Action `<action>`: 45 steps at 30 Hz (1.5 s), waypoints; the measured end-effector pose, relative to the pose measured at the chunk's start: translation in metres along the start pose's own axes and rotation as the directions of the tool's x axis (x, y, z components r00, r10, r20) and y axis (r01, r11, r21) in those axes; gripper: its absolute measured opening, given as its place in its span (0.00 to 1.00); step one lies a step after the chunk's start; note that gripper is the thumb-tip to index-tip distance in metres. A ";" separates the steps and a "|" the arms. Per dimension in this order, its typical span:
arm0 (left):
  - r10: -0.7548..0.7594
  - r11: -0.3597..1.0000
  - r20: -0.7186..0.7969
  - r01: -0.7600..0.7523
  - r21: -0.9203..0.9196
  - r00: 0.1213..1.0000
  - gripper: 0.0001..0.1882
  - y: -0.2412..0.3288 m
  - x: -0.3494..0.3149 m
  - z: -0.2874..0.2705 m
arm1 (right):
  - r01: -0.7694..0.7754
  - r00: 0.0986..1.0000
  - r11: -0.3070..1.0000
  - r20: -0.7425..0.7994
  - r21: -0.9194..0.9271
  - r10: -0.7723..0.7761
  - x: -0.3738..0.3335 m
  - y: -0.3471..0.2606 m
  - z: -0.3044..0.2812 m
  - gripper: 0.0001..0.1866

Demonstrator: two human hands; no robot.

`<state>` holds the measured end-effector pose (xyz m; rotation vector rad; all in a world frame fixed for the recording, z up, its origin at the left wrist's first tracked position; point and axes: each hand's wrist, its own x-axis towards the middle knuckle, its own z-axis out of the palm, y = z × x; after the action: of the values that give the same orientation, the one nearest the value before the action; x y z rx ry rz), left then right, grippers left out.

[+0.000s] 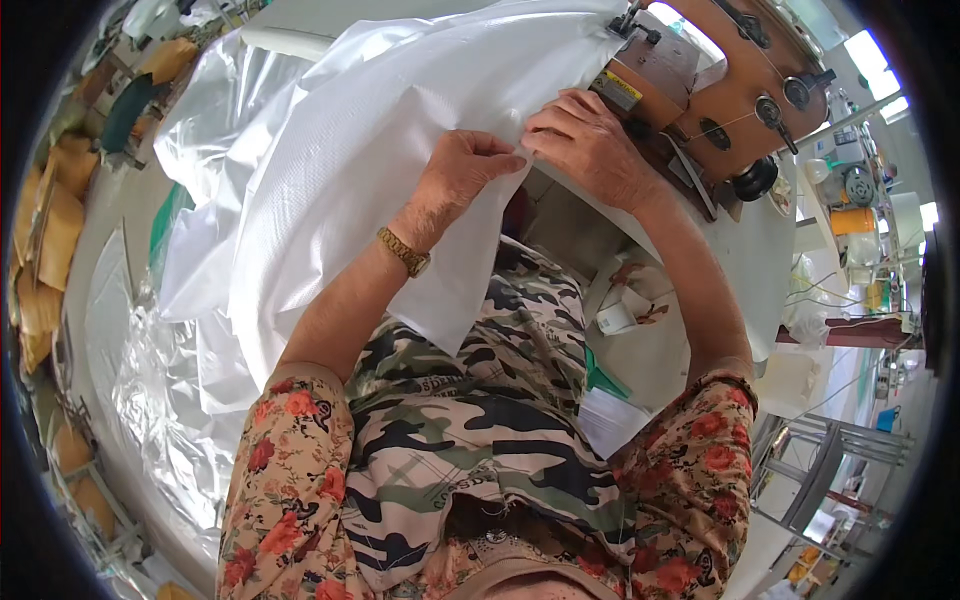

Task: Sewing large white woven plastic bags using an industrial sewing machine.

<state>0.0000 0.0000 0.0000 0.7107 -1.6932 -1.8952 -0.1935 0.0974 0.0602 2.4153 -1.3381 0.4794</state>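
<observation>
A large white woven plastic sheet (330, 150) spreads over the table and hangs down over my lap. My left hand (462, 178) pinches its near edge between thumb and fingers, a gold watch (404, 252) on that wrist. Just to the right, my right hand (585, 140) is closed on the same edge, its fingers bent and their tips partly hidden. The two hands almost meet. Beyond my right hand stands an orange-brown sewing machine (735, 90), and the sheet's far corner runs up to its needle end.
The white table (740, 270) edge curves round on the right. Crumpled clear plastic film (170, 400) lies at the left, with tan bundles (40, 270) beyond it. Below the table sits a bin-like space with a white paper scrap (618, 312). A metal stool frame (825, 470) stands at the right.
</observation>
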 end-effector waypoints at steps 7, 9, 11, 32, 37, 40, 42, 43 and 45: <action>-0.154 0.988 0.062 0.154 0.001 0.986 0.09 0.018 -0.010 -0.001 | 0.065 0.995 0.997 0.079 -0.037 -0.062 0.004 0.003 -0.006 0.06; -0.154 0.988 0.063 0.154 0.008 0.986 0.10 0.019 -0.013 0.002 | 0.084 0.993 0.996 0.084 -0.034 -0.081 0.006 0.002 -0.007 0.06; 0.376 0.746 -0.045 -0.273 0.608 0.926 0.18 0.018 -0.020 0.013 | 0.101 0.986 0.993 0.141 -0.066 -0.091 0.008 0.001 -0.009 0.06; 0.731 0.397 0.084 -0.521 0.756 0.678 0.10 0.009 -0.025 0.011 | -0.085 0.995 0.990 0.061 0.116 0.078 0.020 -0.006 -0.017 0.05; 0.703 0.408 0.137 -0.554 0.726 0.698 0.11 0.007 -0.025 0.008 | -0.203 0.979 0.948 0.072 0.243 0.192 0.019 -0.004 -0.015 0.07; 0.673 0.417 0.181 -0.571 0.707 0.717 0.15 0.003 -0.023 0.005 | -0.267 0.963 0.915 0.109 0.301 0.245 0.019 -0.003 -0.013 0.09; 0.662 0.326 0.297 -0.621 0.713 0.688 0.17 0.002 -0.022 0.002 | -0.299 0.953 0.895 0.142 0.331 0.266 0.019 -0.003 -0.012 0.11; 0.663 0.325 0.297 -0.621 0.713 0.688 0.17 0.002 -0.021 0.003 | -0.319 0.947 0.897 0.144 0.305 0.288 0.019 -0.004 -0.012 0.11; 0.709 0.204 0.349 -0.651 0.731 0.613 0.19 0.003 -0.017 0.006 | -0.339 0.940 0.899 0.146 0.277 0.309 0.020 -0.005 -0.012 0.12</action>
<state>0.0082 0.0154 0.0041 0.1630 -2.2875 -0.3540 -0.1809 0.0904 0.0793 2.4807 -1.8472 0.7017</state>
